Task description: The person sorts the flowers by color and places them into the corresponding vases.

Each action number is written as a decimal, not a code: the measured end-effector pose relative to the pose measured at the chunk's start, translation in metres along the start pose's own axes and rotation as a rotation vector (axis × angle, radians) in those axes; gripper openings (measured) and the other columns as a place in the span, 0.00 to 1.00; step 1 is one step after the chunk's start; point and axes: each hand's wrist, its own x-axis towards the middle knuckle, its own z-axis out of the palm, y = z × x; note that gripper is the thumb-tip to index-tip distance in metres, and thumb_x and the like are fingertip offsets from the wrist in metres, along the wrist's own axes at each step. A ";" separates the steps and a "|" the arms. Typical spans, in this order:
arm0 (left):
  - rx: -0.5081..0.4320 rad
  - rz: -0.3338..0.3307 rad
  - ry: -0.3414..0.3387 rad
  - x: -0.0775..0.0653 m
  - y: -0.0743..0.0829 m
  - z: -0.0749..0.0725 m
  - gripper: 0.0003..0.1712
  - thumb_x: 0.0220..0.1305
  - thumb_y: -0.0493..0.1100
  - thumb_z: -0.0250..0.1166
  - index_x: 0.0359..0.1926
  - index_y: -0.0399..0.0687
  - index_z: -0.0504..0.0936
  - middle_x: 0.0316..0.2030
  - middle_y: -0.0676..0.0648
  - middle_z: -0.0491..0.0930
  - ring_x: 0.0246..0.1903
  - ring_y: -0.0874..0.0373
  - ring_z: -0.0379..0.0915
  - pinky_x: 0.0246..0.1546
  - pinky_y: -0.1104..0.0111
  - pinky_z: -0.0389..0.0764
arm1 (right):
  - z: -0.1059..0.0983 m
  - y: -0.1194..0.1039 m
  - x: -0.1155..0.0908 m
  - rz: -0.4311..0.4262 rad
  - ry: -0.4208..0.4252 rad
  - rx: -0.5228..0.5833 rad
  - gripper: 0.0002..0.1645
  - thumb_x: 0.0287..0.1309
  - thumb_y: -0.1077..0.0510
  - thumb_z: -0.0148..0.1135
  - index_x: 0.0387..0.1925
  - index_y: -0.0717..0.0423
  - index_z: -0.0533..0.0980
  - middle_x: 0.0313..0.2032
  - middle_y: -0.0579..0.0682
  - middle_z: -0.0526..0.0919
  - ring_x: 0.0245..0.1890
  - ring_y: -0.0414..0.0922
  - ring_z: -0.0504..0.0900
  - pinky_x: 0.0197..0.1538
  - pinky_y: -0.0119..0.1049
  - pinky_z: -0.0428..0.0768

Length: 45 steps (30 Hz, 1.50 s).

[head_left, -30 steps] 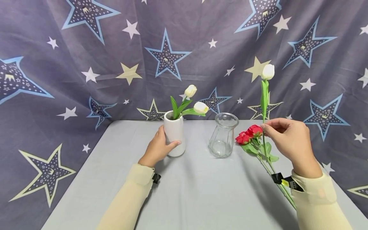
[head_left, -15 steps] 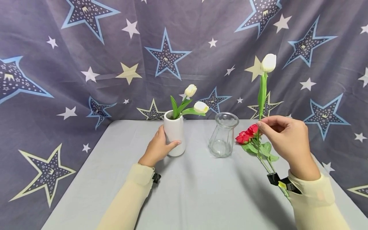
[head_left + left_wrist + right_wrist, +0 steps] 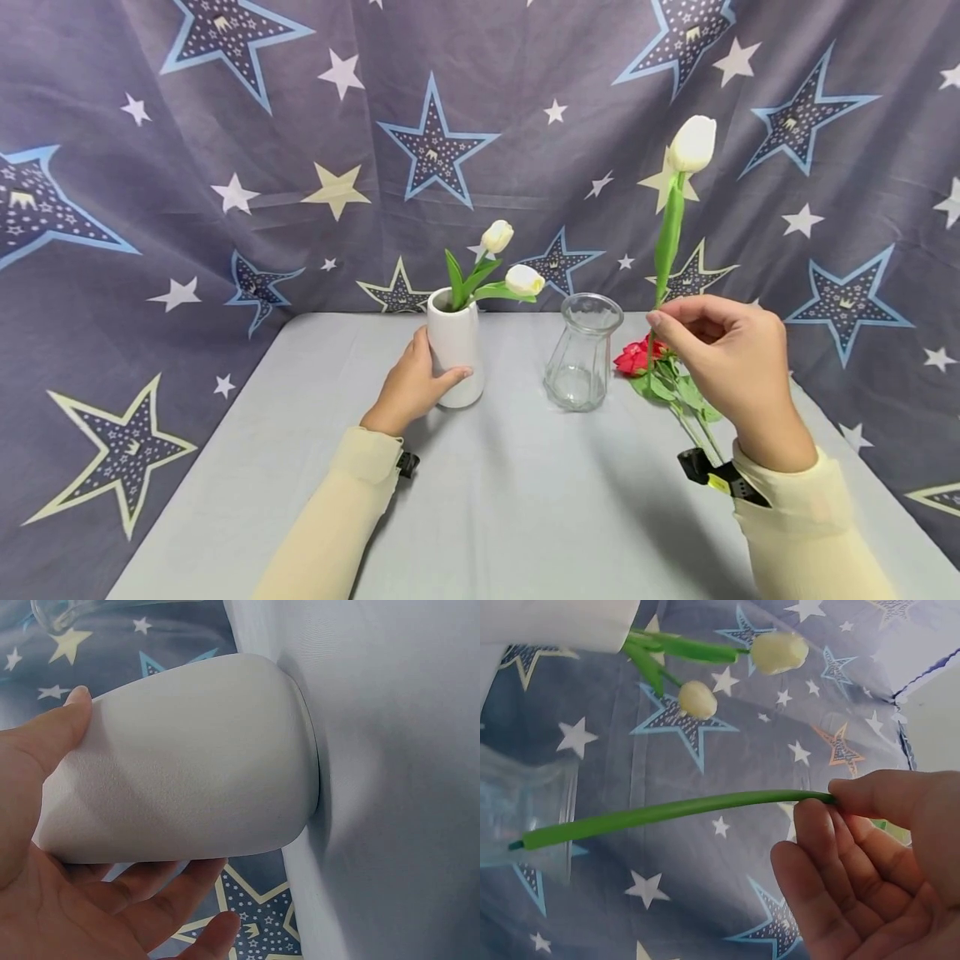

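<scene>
There's your vase [image 3: 456, 354] on the surface [image 3: 480, 508], two tulips [image 3: 480, 277] in it, your left fingers [image 3: 176, 900] around it; right of that, the jar [image 3: 579, 371]; right again, the roses [image 3: 636, 357] lying down, another tulip [image 3: 668, 237] in your right fingers [image 3: 701, 307], the curtain [image 3: 300, 225] behind everything.

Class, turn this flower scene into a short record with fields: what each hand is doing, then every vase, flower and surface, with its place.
Left hand: grips the white vase
Right hand: pinches the stem of a single white tulip, bloom up, raised above the table
White vase: upright on the table, holding two white tulips
Glass vase: clear, upright, right of the white vase
Red flowers: lying on the table, partly hidden by the right arm
Backdrop: dark, star-patterned fabric
</scene>
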 end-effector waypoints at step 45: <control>0.004 0.003 0.005 0.000 0.002 -0.001 0.61 0.63 0.68 0.70 0.82 0.50 0.45 0.71 0.38 0.65 0.68 0.40 0.69 0.66 0.42 0.72 | 0.093 -0.061 -0.008 -0.308 -0.061 0.420 0.04 0.54 0.62 0.79 0.31 0.52 0.89 0.27 0.43 0.89 0.27 0.38 0.86 0.38 0.31 0.85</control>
